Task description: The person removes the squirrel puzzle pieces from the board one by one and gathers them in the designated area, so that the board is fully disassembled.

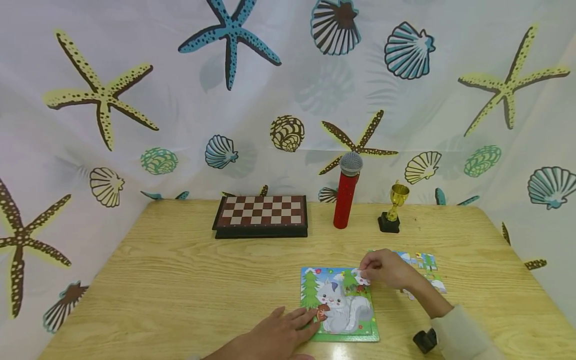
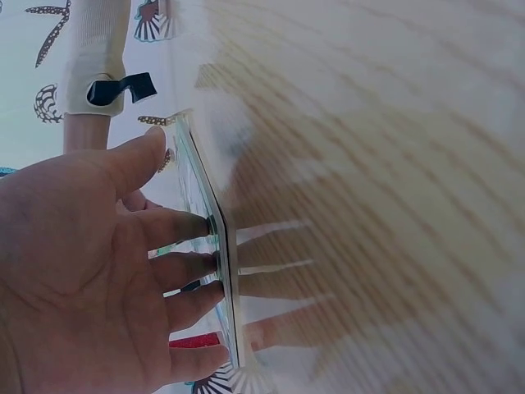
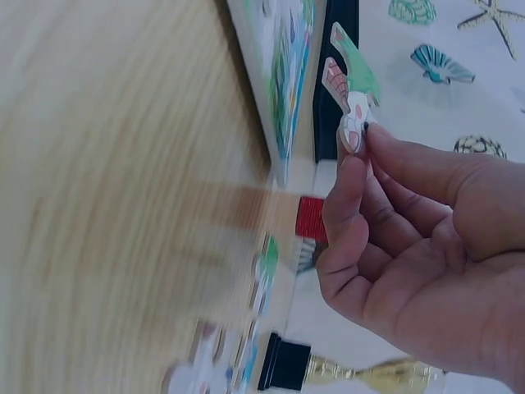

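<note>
- The right grip (image 1: 384, 268) pinched one puzzle piece (image 3: 354, 123) between thumb and finger, near the squirrel puzzle's far right corner.
- The left grip (image 1: 285, 330) lay with fingers outstretched on the one squirrel puzzle (image 1: 344, 317).
- The piece looked light, stiff and thin, its narrow tabs likely to bend; its edge seemed best to pinch.
- Beyond the right grip stood one microphone (image 1: 345, 195), one trophy (image 1: 395, 205) and, farther left, one chessboard (image 1: 262, 212).
- Loose pieces (image 1: 428, 262) lay beside it, partly hidden, uncountable.

The table (image 1: 202, 280) carries a puzzle (image 1: 344, 312), loose pieces (image 1: 429, 262), chessboard (image 1: 262, 212), microphone (image 1: 345, 200), trophy (image 1: 393, 210).
</note>
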Demonstrator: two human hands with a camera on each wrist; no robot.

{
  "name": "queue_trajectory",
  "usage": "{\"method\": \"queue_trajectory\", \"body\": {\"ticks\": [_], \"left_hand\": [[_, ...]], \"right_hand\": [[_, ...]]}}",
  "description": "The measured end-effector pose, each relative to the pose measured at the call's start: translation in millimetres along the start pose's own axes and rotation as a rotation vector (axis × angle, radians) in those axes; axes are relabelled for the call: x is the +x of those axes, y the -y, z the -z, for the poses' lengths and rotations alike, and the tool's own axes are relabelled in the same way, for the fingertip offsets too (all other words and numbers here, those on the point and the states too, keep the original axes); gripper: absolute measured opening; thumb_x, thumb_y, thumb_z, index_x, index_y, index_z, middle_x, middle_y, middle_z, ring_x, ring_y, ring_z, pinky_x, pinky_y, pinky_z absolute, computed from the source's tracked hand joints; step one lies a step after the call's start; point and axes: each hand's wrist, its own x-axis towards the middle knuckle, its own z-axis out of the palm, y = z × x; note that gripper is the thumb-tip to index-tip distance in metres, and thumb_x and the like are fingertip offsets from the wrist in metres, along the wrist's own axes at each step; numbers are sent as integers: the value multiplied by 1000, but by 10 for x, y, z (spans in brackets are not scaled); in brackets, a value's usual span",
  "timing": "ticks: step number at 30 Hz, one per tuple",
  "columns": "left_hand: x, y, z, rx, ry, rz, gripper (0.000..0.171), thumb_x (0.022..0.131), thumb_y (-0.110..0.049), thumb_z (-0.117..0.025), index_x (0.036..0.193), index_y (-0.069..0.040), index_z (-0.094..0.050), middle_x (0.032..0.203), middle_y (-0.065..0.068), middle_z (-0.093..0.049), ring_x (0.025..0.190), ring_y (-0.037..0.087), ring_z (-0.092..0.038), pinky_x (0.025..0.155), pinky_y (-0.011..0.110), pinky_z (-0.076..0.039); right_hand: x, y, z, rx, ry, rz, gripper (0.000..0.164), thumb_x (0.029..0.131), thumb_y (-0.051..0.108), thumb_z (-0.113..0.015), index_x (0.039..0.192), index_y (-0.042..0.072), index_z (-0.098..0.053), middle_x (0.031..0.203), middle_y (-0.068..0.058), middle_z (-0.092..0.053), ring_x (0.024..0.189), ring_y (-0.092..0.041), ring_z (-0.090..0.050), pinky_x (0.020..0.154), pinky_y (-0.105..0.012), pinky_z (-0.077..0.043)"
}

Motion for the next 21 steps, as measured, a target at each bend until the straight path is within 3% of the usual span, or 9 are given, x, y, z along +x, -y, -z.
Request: {"method": "queue_trajectory", "body": {"ticks": [10, 17, 21], "left_hand": [[8, -16, 11, -19, 47, 25, 63, 96, -58, -33, 147, -20, -37, 154, 0, -33, 140, 19, -36, 100, 52, -41], [-6, -9, -2, -3, 0, 11, 61, 97, -55, -37, 146, -19, -39, 153, 4, -35, 139, 21, -38, 99, 52, -43], [-1, -17, -4, -11, 14, 19, 62, 97, -55, -36, 147, -20, -38, 154, 3, -34, 140, 20, -37, 99, 52, -42]], "right_hand": [[-199, -245, 266, -27, -48, -59, 12, 94, 9, -57, 94, -2, -62, 74, -8, -62, 63, -13, -52, 55, -24, -43], [-233, -322, 260, -98, -88, -114, 9, 91, 6, -58, 90, 0, -65, 70, -7, -62, 59, -14, -51, 51, -25, -42], [-225, -346, 228, -157, -117, -139, 9, 89, 2, -59, 87, 2, -68, 67, -5, -62, 56, -13, -51, 50, -26, -41]]}}
